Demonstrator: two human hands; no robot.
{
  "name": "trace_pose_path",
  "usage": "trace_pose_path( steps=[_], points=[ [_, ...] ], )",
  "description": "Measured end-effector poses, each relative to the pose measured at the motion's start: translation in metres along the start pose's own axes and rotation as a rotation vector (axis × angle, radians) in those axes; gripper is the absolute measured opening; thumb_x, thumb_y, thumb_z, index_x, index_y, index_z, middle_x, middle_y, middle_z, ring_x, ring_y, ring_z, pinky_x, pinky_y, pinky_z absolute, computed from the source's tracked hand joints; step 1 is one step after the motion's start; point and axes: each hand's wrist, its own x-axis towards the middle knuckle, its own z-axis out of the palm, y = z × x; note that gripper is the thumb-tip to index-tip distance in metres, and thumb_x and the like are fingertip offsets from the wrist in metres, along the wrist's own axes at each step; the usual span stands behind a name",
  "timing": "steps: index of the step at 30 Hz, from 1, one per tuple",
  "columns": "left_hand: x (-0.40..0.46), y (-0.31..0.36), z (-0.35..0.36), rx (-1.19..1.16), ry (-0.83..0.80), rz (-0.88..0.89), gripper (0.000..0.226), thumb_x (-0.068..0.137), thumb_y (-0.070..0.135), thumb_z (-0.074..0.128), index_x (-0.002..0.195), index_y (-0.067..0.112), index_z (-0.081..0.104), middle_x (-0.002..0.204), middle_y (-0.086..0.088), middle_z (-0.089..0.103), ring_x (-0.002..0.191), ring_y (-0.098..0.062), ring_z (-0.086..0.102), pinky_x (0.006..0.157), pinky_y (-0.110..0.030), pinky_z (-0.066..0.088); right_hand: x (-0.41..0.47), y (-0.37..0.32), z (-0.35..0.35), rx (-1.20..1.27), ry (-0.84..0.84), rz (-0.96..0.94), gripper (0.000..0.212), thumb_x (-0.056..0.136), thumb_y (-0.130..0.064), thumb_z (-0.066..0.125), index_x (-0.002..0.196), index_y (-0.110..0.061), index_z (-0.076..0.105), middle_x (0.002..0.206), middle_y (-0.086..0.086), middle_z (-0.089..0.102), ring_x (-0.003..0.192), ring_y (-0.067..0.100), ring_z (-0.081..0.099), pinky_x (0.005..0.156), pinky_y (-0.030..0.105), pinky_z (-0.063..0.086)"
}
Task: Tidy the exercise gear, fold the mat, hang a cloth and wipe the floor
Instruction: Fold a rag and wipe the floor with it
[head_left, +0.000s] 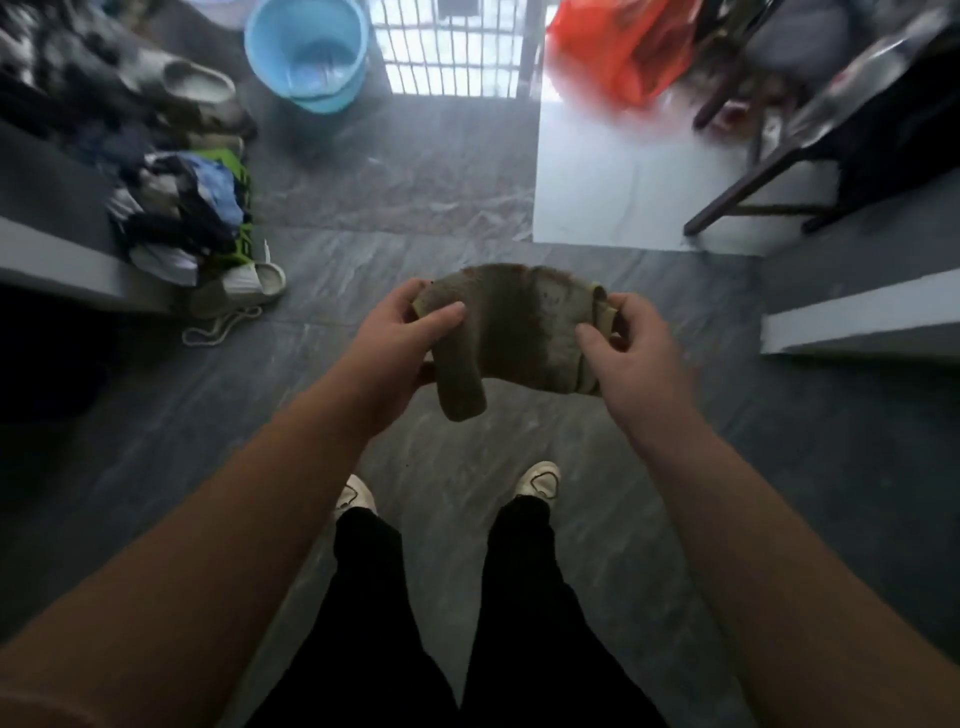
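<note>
Grey marble floor spreads beneath us, with a blue bucket far left. Above our shoes we hold the olive cloth, left hand and right hand each pinching an end.

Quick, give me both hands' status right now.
Left hand: pinching the left end of the cloth.
Right hand: gripping the cloth's right end, holding it above the floor.
</note>
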Motion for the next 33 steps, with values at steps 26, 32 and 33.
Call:
trace_pose_path(
  steps=[26,32,33],
  points=[
    [-0.118,0.196,0.225,0.148,-0.678,0.142,0.055,0.063,-0.001,0.054,0.118,0.003,0.059,0.102,-0.019,0.071,0.092,-0.034,0.071,0.074,-0.040,0.057,-0.136,-0.186,-0.158,0.041,0.406,-0.141,0.044,0.091,-0.018,0.068,0.132,-0.024,0.054,0.123,-0.008,0.053,0.094,-0.014,0.055,0.067,-0.001,0.044],
    [-0.119,0.188,0.226,0.574,-0.881,0.125,0.042,0.062,0.005,0.052,0.101,0.007,0.068,0.095,-0.015,0.068,0.089,-0.026,0.066,0.081,-0.038,0.055,-0.146,-0.161,-0.132,0.070,0.627,-0.020,0.040,0.085,-0.012,0.073,0.119,-0.026,0.058,0.100,-0.010,0.068,0.093,-0.002,0.068,0.069,0.013,0.052],
    [-0.118,0.187,0.226,0.696,-0.907,0.153,0.037,0.064,0.007,0.051,0.096,0.013,0.069,0.092,-0.015,0.066,0.086,-0.025,0.065,0.077,-0.039,0.055,-0.152,-0.155,-0.127,0.125,0.656,-0.006,0.041,0.086,-0.001,0.071,0.121,-0.020,0.058,0.097,-0.011,0.067,0.086,-0.005,0.068,0.065,0.013,0.053]
  ],
)
